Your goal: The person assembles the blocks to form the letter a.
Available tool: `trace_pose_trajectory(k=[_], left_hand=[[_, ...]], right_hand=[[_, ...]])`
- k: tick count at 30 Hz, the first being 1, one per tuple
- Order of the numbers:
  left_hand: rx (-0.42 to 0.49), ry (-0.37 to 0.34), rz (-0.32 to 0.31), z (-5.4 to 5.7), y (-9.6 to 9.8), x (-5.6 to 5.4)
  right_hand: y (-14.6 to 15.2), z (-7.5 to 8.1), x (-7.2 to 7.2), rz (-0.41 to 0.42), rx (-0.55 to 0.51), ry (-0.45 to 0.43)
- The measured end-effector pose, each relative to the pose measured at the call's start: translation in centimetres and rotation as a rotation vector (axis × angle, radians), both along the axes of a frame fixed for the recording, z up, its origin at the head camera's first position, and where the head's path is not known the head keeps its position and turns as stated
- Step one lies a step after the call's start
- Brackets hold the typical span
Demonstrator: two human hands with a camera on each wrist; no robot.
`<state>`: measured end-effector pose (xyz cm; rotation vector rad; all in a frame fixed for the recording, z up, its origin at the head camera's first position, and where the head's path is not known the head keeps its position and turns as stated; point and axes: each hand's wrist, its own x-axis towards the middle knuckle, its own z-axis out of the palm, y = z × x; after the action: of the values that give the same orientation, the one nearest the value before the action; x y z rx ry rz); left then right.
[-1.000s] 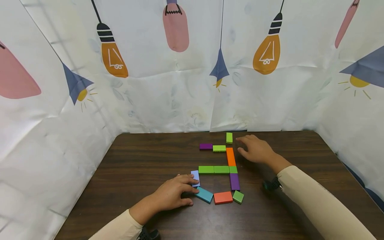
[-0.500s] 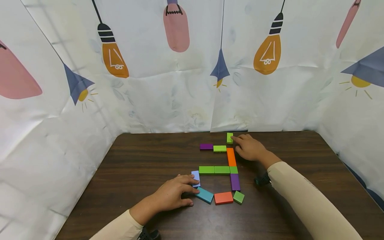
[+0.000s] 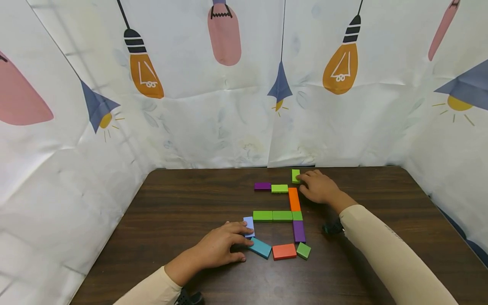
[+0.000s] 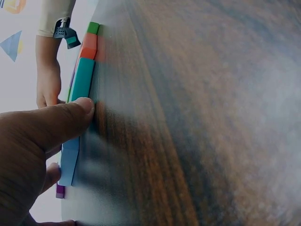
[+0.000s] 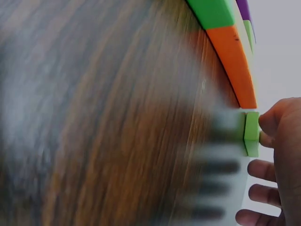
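Observation:
In the head view my right hand (image 3: pixel 318 186) is at the far edge of the table, an outstretched finger touching a small lime green block (image 3: pixel 295 176). The right wrist view shows thumb and forefinger close together at that lime green block (image 5: pixel 252 134), the other fingers spread apart. At the near left of the block layout rests my left hand (image 3: pixel 219 245). Its extended fingers reach onto a light blue block (image 3: pixel 249 223) and the corner of a teal block (image 3: pixel 262 248). The left thumb (image 4: pixel 77 113) lies beside the teal block (image 4: pixel 83 77) in the left wrist view.
An orange block (image 3: pixel 294 199) points toward the lime one, with a lime block (image 3: pixel 279 189) and a purple block (image 3: pixel 262 187) to its left. Green blocks (image 3: pixel 272 216), a purple block (image 3: pixel 299 231) and a red block (image 3: pixel 284 251) form a loop nearer. Printed cloth (image 3: pixel 225 127) surrounds the dark table (image 3: pixel 183 195).
My right hand has moved left onto the small lime green block, which has then slid slightly right. The left hand and the other blocks have stayed put.

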<state>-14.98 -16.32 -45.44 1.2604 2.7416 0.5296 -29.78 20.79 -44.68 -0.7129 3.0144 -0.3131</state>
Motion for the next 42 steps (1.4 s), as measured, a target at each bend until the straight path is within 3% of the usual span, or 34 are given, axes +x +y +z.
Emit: trace_pose_trajectory(k=[5,12,26,42], left_hand=[[0.002,0.002,-0.004,0.1,0.0,0.0],[0.005,-0.002,-0.004,0.2,0.0,-0.1],[0.004,0.004,-0.002,0.1,0.0,0.0],[0.024,0.037,-0.024,0.0,0.0,0.0]], right_hand=[[0.6,0.3,-0.1,-0.03,0.007,0.052],[1.5,-0.1,-0.7,-0.105,0.022,0.047],[2.5,-0.1,-0.5,-0.165,0.05,0.022],[4.4,0.4,2.3,-0.084,-0.011,0.179]])
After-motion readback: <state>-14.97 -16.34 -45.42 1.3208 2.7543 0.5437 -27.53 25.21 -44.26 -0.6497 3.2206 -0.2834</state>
